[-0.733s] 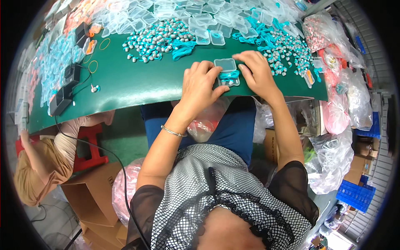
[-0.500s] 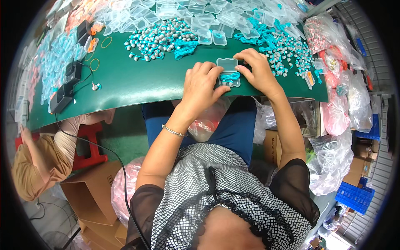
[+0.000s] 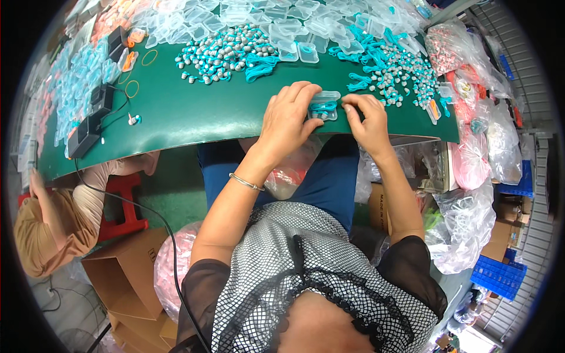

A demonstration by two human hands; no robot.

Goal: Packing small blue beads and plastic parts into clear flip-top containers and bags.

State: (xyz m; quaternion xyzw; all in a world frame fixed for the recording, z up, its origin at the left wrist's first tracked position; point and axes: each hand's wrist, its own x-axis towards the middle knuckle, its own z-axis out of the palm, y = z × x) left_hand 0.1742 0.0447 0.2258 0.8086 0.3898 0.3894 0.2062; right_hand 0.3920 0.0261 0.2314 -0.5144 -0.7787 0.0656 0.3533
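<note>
B&W patt. top [image 3: 318,235], blk slvs [image 3: 415,279], blue trousers [image 3: 338,179], silver bangle [image 3: 246,182]

Left of the left hand [image 3: 286,116], the bare table [image 3: 194,115] lets a hand pass, broken by a loose piece [image 3: 135,119] near the black boxes [image 3: 84,140]. A teal-grey heap [image 3: 220,54] blocks the far side; a second heap [image 3: 393,76] crowds beyond the right hand [image 3: 369,120].

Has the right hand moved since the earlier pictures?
Yes. The right hand has come toward the person, closer to the near edge of the green table.
</note>
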